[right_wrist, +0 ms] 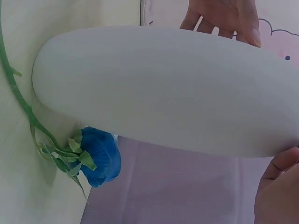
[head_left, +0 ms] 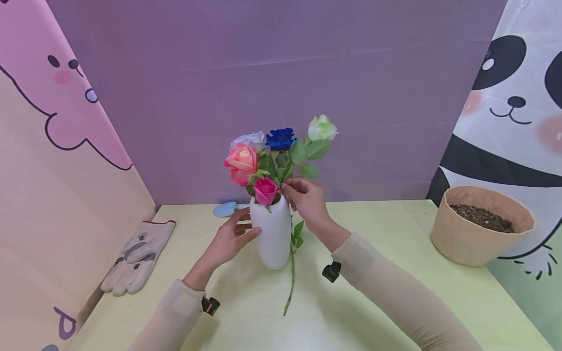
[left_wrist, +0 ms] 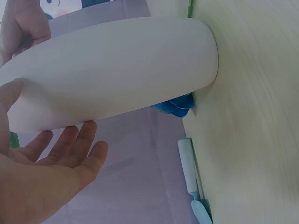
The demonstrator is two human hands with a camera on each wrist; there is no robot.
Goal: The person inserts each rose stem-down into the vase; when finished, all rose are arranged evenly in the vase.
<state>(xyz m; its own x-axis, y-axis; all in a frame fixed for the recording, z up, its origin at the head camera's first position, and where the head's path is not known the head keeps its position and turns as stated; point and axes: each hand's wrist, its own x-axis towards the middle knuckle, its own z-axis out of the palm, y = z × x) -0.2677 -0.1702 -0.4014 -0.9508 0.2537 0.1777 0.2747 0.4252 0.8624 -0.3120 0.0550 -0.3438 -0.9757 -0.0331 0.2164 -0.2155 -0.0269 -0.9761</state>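
A white vase [head_left: 273, 239] stands upright on the table, with several roses in its mouth: a coral rose [head_left: 242, 165], a magenta rose [head_left: 266, 191], a dark blue rose [head_left: 281, 139], a pale one [head_left: 249, 139] and a greenish-white rose [head_left: 322, 128] leaning right. My left hand [head_left: 228, 240] holds the vase's left side, its thumb in front and its fingertips along the wall. At the rim, my right hand [head_left: 309, 201] pinches with thumb and forefinger by the greenish-white rose's stem; its fingertips are partly hidden. Beside the vase lies a blue rose [right_wrist: 100, 156] with a green stem.
Behind the vase lies a light-blue trowel [head_left: 225, 209], its handle partly hidden. Grey work gloves [head_left: 140, 258] lie at the table's left edge. A tan fabric pot [head_left: 461, 241] with dark soil stands at the right. A purple backdrop [head_left: 281, 58] rises behind the table.
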